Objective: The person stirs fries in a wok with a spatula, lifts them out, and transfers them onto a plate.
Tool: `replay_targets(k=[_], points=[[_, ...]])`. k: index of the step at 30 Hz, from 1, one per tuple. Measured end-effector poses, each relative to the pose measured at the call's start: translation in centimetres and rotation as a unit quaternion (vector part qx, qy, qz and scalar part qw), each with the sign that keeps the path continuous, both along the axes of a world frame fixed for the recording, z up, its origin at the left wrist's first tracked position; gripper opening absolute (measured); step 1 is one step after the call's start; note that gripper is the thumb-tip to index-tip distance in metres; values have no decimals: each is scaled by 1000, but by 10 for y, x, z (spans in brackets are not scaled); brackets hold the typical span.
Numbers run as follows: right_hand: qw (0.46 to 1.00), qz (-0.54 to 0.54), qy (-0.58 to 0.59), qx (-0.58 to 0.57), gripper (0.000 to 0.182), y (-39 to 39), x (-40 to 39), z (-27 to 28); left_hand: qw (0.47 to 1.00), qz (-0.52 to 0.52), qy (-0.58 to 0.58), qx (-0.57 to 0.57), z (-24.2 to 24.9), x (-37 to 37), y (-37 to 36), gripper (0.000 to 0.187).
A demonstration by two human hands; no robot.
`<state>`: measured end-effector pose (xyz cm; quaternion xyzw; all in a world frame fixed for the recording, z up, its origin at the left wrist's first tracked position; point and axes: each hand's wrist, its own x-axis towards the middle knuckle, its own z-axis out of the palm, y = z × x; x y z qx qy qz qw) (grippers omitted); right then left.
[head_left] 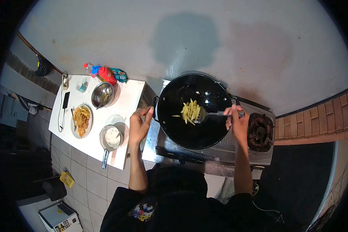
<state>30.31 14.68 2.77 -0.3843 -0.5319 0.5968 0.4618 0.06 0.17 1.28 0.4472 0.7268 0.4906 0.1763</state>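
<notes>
A large black wok (174, 135) sits on the gas stove, with dark oil or a shiny surface inside. My left hand (140, 124) is closed at the wok's left loop handle (155, 108). In my right hand (237, 119) is the handle of a spatula (216, 114), reaching in from the wok's right side. A heap of pale yellow French fries (190, 111) lies on and around the spatula's head, which they partly hide. One loose fry (176, 116) rests to the left of the heap.
Right of the wok is a bare burner (260, 132). On the white table (65, 127) at left stand a plate of fried food (81, 120), a saucepan with white contents (112, 137), a metal bowl (102, 95), a phone (66, 100) and a red bottle (107, 75).
</notes>
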Motion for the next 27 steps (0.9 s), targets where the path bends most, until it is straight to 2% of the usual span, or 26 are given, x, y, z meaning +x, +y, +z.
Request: replay_targets(k=[10, 27], points=[[997, 8, -69, -13, 33, -12, -1, -4, 1000, 3, -15, -16, 4, 1, 1, 26], [1000, 4, -11, -12, 33, -4, -38, -20, 1000, 10, -5, -20, 1, 2, -1, 29]])
